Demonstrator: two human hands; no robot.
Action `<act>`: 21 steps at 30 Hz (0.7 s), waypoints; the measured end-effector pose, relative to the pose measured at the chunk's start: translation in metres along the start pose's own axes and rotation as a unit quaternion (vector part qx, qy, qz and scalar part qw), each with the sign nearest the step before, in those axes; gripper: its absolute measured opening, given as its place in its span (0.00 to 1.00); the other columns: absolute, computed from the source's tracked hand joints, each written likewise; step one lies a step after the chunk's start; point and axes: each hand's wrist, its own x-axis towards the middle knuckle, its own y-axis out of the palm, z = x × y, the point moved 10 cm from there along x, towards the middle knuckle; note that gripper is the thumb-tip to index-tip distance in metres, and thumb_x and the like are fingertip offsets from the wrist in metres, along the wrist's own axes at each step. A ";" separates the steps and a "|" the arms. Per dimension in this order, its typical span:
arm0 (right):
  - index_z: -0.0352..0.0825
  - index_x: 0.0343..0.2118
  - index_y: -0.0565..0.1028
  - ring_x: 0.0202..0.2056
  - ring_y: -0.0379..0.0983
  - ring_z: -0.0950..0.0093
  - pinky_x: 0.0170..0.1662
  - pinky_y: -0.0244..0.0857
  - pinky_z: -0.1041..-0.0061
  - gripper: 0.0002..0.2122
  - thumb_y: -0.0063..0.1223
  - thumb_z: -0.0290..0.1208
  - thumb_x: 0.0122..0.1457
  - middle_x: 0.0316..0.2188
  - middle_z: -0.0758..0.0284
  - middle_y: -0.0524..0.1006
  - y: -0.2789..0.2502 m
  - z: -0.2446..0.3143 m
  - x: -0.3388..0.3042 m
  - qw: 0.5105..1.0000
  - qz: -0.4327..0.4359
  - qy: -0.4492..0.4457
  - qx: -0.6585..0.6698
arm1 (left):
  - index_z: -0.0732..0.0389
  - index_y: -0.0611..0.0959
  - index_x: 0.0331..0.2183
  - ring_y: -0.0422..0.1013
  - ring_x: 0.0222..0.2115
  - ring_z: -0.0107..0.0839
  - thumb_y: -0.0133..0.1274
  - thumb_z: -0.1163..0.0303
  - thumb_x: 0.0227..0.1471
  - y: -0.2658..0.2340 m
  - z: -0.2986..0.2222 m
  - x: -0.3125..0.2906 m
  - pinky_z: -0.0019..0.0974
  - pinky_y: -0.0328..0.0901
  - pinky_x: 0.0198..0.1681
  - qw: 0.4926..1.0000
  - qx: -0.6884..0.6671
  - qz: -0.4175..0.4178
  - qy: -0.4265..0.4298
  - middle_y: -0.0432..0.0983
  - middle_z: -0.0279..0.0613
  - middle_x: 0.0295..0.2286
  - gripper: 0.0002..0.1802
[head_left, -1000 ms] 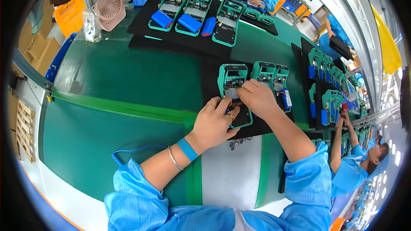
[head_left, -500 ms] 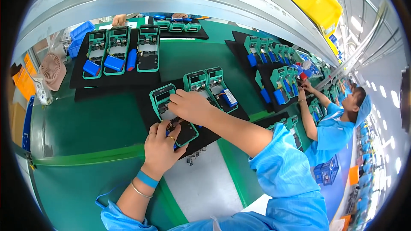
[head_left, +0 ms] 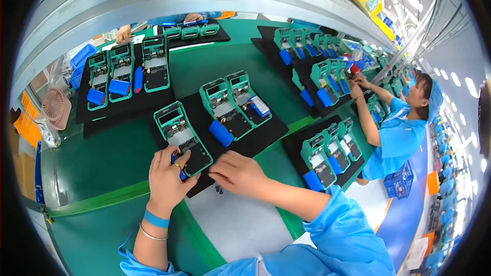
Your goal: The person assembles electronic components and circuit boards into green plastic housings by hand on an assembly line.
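A teal-framed device housing (head_left: 183, 135) with black inner parts lies on a black mat in front of me. My left hand (head_left: 169, 179) is closed at its lower left edge, around a mostly hidden blue battery pack (head_left: 182, 175). By the housing's lower right corner, my right hand (head_left: 238, 175) has its fingers curled together; whatever they may hold is hidden. On the same mat, a second housing (head_left: 234, 121) has a blue battery pack (head_left: 221, 133) beside it. A third housing (head_left: 239, 86) carries a blue pack with a white label (head_left: 259, 106).
Several similar housings lie on a black mat (head_left: 123, 103) at the far left and others at right. A pink fan (head_left: 56, 107) stands at the left edge. A co-worker (head_left: 401, 128) works at right; another person's hands (head_left: 124, 34) show behind. A metal beam crosses above.
My right hand has come down from the housing's upper part to its lower right corner. My left hand stays at the lower left edge. The whole view has shifted slightly.
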 end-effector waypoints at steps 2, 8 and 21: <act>0.36 0.31 0.78 0.32 0.74 0.63 0.35 0.71 0.65 0.05 0.62 0.25 0.51 0.28 0.64 0.75 -0.012 -0.017 -0.033 0.996 -0.014 0.079 0.034 | 0.60 0.85 0.43 0.69 0.44 0.48 0.71 0.64 0.32 0.002 0.002 -0.002 0.46 0.67 0.48 1.000 -0.021 0.005 0.010 0.71 0.47 0.46 0.30; 0.31 0.37 0.77 0.33 0.74 0.62 0.35 0.69 0.65 0.06 0.55 0.19 0.56 0.31 0.60 0.76 -0.028 -0.078 -0.104 0.945 -0.016 0.310 0.099 | 0.59 0.77 0.53 0.66 0.48 0.52 0.56 0.55 0.55 0.016 0.010 -0.002 0.48 0.63 0.53 0.997 -0.079 0.011 0.002 0.64 0.54 0.55 0.28; 0.33 0.33 0.79 0.35 0.74 0.64 0.36 0.71 0.69 0.09 0.64 0.21 0.47 0.31 0.65 0.75 -0.013 -0.037 -0.067 0.990 0.023 0.095 -0.104 | 0.62 0.77 0.51 0.58 0.57 0.51 0.61 0.61 0.49 0.010 -0.051 0.044 0.51 0.54 0.60 0.997 0.048 -0.038 0.051 0.65 0.53 0.54 0.29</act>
